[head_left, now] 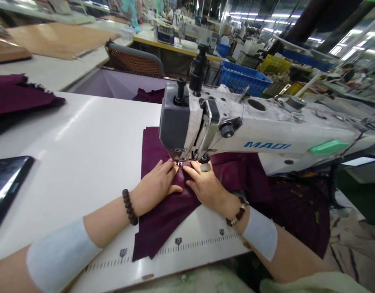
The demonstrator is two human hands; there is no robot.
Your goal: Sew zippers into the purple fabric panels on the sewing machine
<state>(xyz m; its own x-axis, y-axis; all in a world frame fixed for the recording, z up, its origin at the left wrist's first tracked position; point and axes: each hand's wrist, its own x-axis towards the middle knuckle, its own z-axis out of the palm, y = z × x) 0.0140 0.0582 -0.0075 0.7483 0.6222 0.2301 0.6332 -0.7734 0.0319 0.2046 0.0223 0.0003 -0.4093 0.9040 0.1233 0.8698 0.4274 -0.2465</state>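
Worktable [92, 138] first: white top, printed scale along the near edge. MAQI sewing machine [266, 126] comes in from the right, head end over the tabletop. Maroon leather-like sheet [163, 224] lies flat-ish under the head, directly beneath both hands; its left panel has the long axis running roughly front to back, the near end reaching past the printed scale, and more maroon material spreads right beneath the machine arm. Maroon bundle [297, 211] with zipper pulls sits right of that; can't tell if it's joined to the sheet. Left hand [158, 183]: palm down, fingers extended, resting on the sheet, unclenched. Right hand [210, 187]: same, fingers spread on the sheet, angled in toward the left hand. Neither grips a tool. Beaded bracelets [130, 207] on both wrists. Presser foot [180, 162] is the key reference: sheet passes right below it, left fingertips just to its left, right fingertips just to its right. Both about equally close; can't call one nearer. Needle point too small to make out.
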